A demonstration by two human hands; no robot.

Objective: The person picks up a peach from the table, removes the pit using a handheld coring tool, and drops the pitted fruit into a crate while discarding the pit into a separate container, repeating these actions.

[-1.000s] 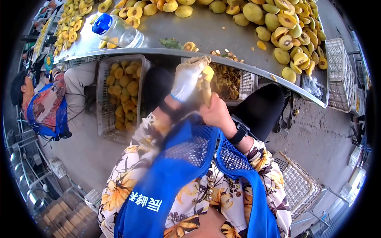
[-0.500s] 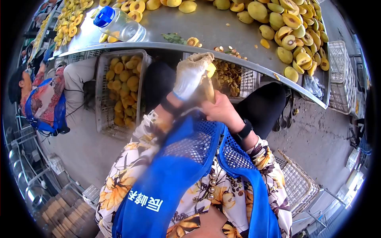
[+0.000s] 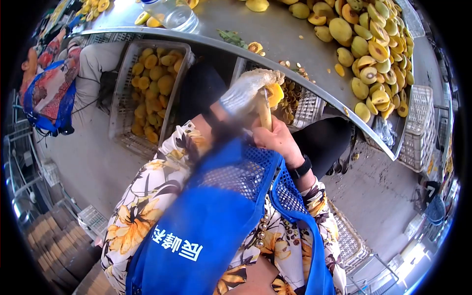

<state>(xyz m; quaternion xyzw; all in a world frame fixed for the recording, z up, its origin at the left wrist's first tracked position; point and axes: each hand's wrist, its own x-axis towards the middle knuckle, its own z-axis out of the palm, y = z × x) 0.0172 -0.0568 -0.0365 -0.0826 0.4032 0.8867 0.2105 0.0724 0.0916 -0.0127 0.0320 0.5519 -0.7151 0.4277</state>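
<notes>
In a soiled white glove, my left hand (image 3: 248, 92) is closed around a piece of yellow peach (image 3: 276, 94), its cut flesh showing on the right side. My bare right hand (image 3: 278, 141) grips the pale wooden handle (image 3: 265, 114) of a pitting tool. The tool's upper end meets the peach beside the gloved fingers; its tip is hidden there. Both hands are in front of my lap, just short of the metal table's edge. Beneath them stands a crate (image 3: 309, 110) with brown pits and scraps in it.
On the metal table (image 3: 275, 37) lie a big heap of halved peaches (image 3: 376, 54) at right, a clear bottle (image 3: 177, 17) and a green leaf (image 3: 232, 37). A crate (image 3: 119, 105) of peaches stands left, with a seated co-worker (image 3: 51, 98) beyond. Stacked crates (image 3: 418, 128) stand right.
The view has shifted, so the table and heap sit differently in it. The gloved hand has turned, and more of the yellow peach and the tool's upper end show now. Both hands keep their hold.
</notes>
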